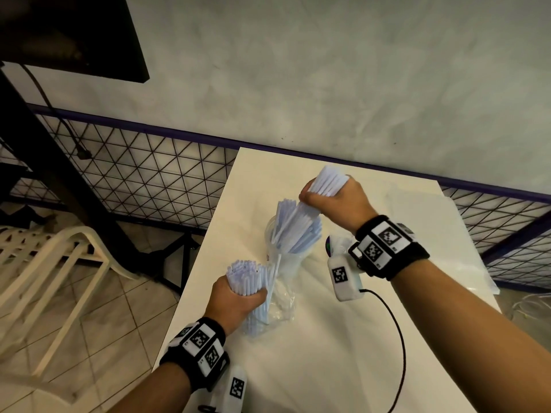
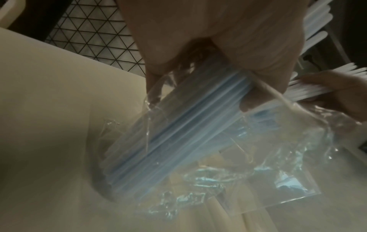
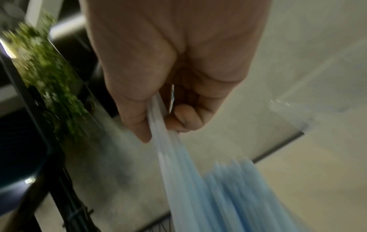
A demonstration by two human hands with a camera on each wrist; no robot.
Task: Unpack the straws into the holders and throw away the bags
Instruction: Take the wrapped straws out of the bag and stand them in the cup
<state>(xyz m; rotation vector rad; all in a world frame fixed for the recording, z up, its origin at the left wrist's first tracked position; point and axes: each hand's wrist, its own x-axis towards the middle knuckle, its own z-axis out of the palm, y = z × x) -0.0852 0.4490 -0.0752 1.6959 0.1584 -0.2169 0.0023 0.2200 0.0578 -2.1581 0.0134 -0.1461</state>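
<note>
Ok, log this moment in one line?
left hand grips bagged straws | right hand grips straw bundle over clear holder | bag not discarded

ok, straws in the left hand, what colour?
Pale blue-white straws, best seen in the head view.

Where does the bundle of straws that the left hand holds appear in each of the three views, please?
Head: lower centre, the bundle of straws gripped by the left hand, its lower part inside the clear bag.
Left wrist: centre, running diagonally down from the fingers.
Right wrist: I cannot find it; blurred.
Shared landmark: the white table.
</note>
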